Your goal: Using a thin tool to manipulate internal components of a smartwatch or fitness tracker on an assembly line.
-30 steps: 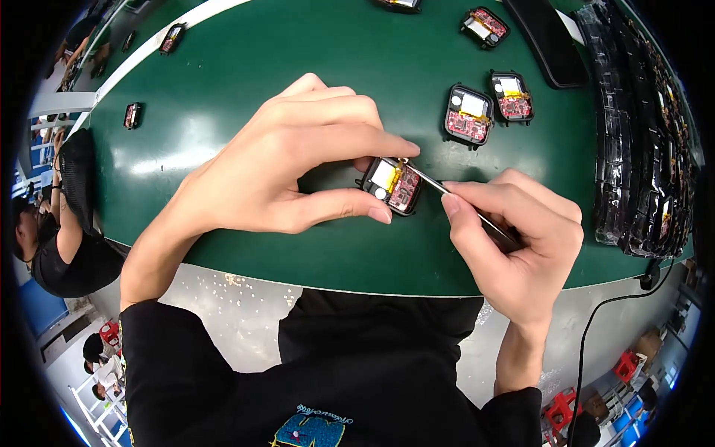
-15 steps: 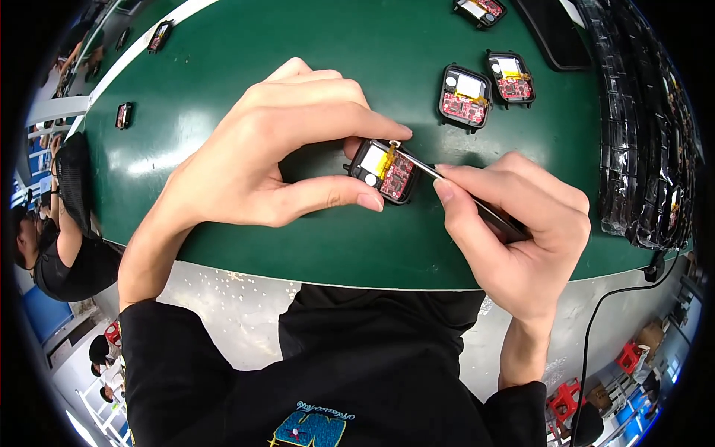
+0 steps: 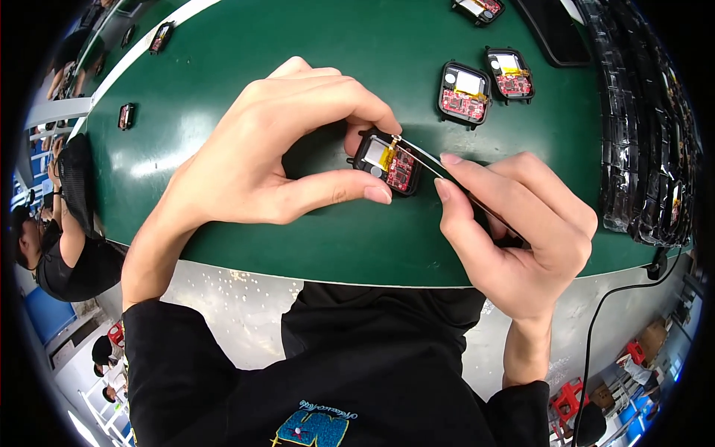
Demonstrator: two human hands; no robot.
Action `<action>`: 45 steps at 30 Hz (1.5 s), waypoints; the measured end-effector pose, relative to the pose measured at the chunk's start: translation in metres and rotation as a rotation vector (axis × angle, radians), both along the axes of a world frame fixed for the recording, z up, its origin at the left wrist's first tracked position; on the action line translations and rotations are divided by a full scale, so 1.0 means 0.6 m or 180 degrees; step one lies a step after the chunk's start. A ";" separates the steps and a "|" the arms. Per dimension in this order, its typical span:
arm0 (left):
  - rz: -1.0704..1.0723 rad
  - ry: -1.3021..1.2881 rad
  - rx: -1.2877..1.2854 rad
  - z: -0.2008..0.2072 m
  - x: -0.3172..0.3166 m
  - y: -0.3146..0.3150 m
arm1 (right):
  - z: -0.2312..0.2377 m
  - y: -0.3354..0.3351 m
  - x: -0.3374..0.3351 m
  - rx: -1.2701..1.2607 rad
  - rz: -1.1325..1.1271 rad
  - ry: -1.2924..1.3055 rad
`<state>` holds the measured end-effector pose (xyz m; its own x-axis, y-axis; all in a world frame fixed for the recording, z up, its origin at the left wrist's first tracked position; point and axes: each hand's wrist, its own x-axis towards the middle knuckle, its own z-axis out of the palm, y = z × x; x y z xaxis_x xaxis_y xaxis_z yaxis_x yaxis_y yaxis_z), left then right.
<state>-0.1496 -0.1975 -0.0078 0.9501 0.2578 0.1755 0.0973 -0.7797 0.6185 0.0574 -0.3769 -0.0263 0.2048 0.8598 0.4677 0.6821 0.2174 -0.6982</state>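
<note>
Between the thumb and fingers of my left hand (image 3: pixel 298 149) is a small black watch case (image 3: pixel 403 173), open-backed, with a red circuit board and a silvery battery in it. A yellow flex cable (image 3: pixel 388 155) crosses its middle, its end sticking up at the case's upper edge. My right hand (image 3: pixel 521 223) pinches a pair of tweezers (image 3: pixel 436 165). Their tips touch or nearly touch that cable end, next to my left index finger; whether they grip it I cannot tell.
On the green table (image 3: pixel 313 257), similar watch cases (image 3: pixel 465 94) lie at the far right, others at the far left. A black phone-like slab (image 3: pixel 553 31) is beyond them. Stacked black trays (image 3: pixel 633 149) line the right edge. A person (image 3: pixel 71 246) sits at the left.
The watch case has shifted slightly right in my left hand's grip, and my left index finger has bent more. The tweezers' arms now look farther apart, my right finger and thumb having spread a little.
</note>
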 end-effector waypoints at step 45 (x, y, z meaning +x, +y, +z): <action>-0.0433 0.0078 0.0042 0.001 -0.002 0.023 | 0.009 0.001 0.004 -0.0444 0.0284 0.0390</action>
